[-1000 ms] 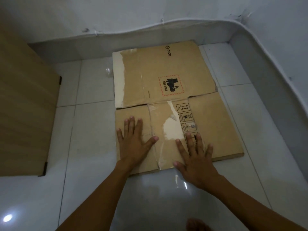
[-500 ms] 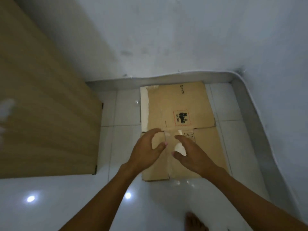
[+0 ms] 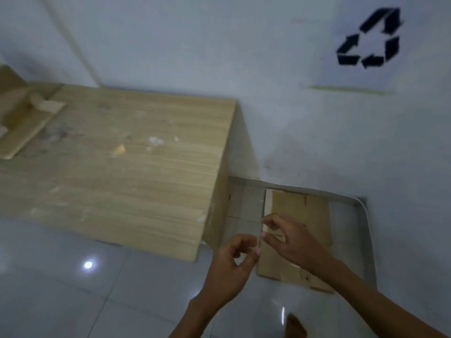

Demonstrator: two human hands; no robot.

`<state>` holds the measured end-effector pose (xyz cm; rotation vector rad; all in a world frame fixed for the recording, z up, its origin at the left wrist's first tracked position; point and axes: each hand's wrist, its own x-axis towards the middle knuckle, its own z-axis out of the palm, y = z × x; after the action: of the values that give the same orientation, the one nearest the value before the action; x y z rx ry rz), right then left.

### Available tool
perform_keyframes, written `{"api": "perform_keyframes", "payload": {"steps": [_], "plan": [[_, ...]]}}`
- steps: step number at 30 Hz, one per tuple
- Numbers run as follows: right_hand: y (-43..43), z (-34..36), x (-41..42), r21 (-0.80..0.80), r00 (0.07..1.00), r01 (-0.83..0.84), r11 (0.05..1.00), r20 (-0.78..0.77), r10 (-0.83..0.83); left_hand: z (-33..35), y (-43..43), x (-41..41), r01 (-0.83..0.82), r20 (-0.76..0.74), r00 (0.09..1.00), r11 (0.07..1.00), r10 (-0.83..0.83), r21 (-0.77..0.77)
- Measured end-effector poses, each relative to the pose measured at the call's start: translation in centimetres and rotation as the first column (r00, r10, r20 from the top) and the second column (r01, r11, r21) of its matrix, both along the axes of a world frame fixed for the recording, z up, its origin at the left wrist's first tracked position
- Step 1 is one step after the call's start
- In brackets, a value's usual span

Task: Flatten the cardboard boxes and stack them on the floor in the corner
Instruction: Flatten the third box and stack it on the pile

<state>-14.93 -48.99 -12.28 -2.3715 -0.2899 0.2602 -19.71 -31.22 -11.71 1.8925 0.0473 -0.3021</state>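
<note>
Up off the cardboard now — a second ago both palms were pressed flat on the sheet, and here both hands hang in the air above it, the view lifted far enough to take in the table top. Nearest the camera, a bare foot (image 3: 295, 326) shows at the bottom edge on the glossy tiled floor (image 3: 73, 289). Just above it the left hand (image 3: 231, 267) hovers with fingers curled loosely inward, thumb tip out toward the right, holding nothing. The right hand (image 3: 290, 237) sits a little farther out, forearm running in from the lower right, fingers half-bent and thumb close to the forefinger as if pinched; whether anything thin sits between them is lost in the blur. Behind the hands lies the flattened cardboard box (image 3: 302, 211), flat on the floor in the corner, its long axis running away from the person toward the back wall, far end close to the baseboard (image 3: 366, 230). To the left stands the wooden table (image 3: 122, 162), its end panel near the box's left edge. More cardboard (image 3: 22, 118) rests on the table's far left. High on the white wall — a black recycling symbol (image 3: 368, 37).
</note>
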Motion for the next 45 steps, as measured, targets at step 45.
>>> {"api": "perform_keyframes", "payload": {"steps": [45], "plan": [[84.2, 12.6, 28.9, 0.017, 0.945, -0.239, 0.971, 0.232, 0.229, 13.4, 91.3, 28.3, -0.531, 0.492, 0.802, 0.782, 0.340, 0.325]]}}
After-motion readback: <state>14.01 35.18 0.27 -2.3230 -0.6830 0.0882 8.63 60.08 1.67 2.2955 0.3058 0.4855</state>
